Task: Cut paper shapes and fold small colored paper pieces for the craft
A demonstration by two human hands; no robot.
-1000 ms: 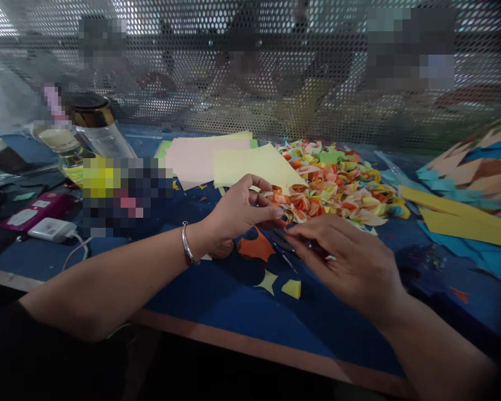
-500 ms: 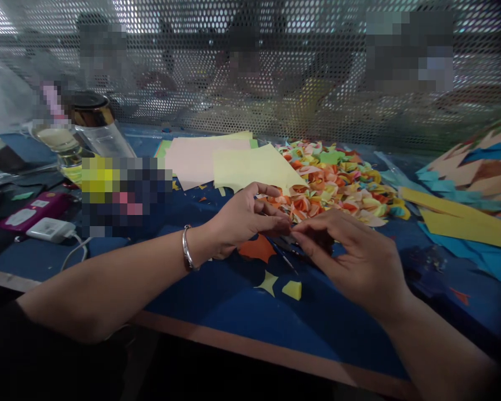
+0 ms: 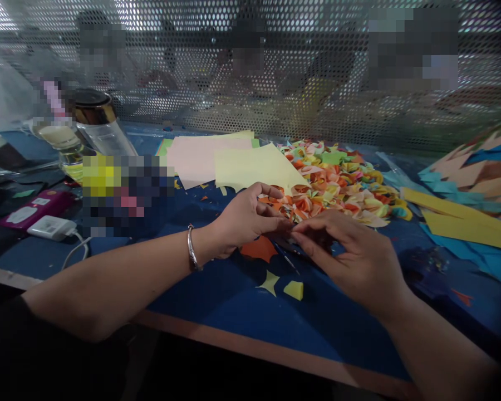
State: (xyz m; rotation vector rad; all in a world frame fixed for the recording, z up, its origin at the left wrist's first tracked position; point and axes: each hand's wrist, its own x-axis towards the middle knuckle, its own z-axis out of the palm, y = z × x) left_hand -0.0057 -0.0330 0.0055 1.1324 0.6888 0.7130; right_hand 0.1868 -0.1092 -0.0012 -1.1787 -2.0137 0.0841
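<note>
My left hand (image 3: pixel 250 217), with a silver bangle on its wrist, pinches thumb against fingers above the table. The fingertips of my right hand (image 3: pixel 350 250) meet it in a pinch of their own. Whatever lies between the fingertips is too small and hidden to make out. Below them are an orange paper cutout (image 3: pixel 259 249), a thin dark tool (image 3: pixel 289 259) partly covered by the hands, a pale yellow star-shaped scrap (image 3: pixel 269 283) and a folded yellow paper piece (image 3: pixel 294 290). Just behind the hands spreads a heap of folded colored paper pieces (image 3: pixel 338 178).
Pink sheets (image 3: pixel 209 159) and pale yellow sheets (image 3: pixel 254 167) lie at the back. Yellow strips (image 3: pixel 471 223) and blue paper (image 3: pixel 480 256) are on the right. A lidded bottle (image 3: pixel 104 125), white charger (image 3: pixel 52 227) and magenta box (image 3: pixel 39 209) stand left. A perforated metal screen (image 3: pixel 275 100) closes the back.
Both hands keep nearly the same pinching pose, fingertips together. The whole view has shifted very slightly; nothing on the table has visibly been moved.
</note>
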